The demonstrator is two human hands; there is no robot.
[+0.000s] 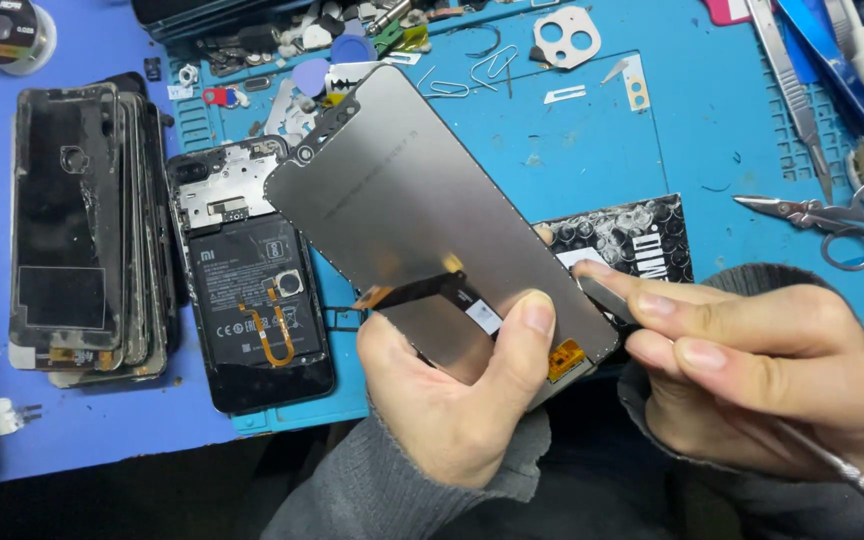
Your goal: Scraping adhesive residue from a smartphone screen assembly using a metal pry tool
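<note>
We had the left hand [452, 400] closed round the lower end of a detached phone display panel, grey back side up, w/ a black flex ribbon and orange connector tab [422, 210]. Thumb lay across the back near the ribbon, other fingers under the panel, so it was held tilted above the blue silicone work mat [602, 140], top end pointing toward the mat's far left corner. Our right hand [762, 370] was clenched on a slim metal pry tool [852, 475]; its flat tip touched the panel's right edge near the bottom corner, handle running off toward the near right corner of the view.

Under the panel, at the mat's left edge, lay an opened black phone body w/ exposed battery and orange flex cable [252, 300], flat, screen side down. Just left of it, on the purple table surface [102, 430], sat a stack of old black phone frames and screens [82, 230], well apart from both hands. A black bubble-wrap pouch [632, 235] lay on the mat just beyond our right fingers, partly hidden by the panel. Near the mat's right edge lay steel scissors [842, 220] and, beyond them, steel tweezers [792, 80]. Along the far edge: paper clips [492, 65], a silver camera-lens bezel [567, 35] and a heap of small parts. A solder wire spool [7, 35] stood at the table's far left corner.
</note>
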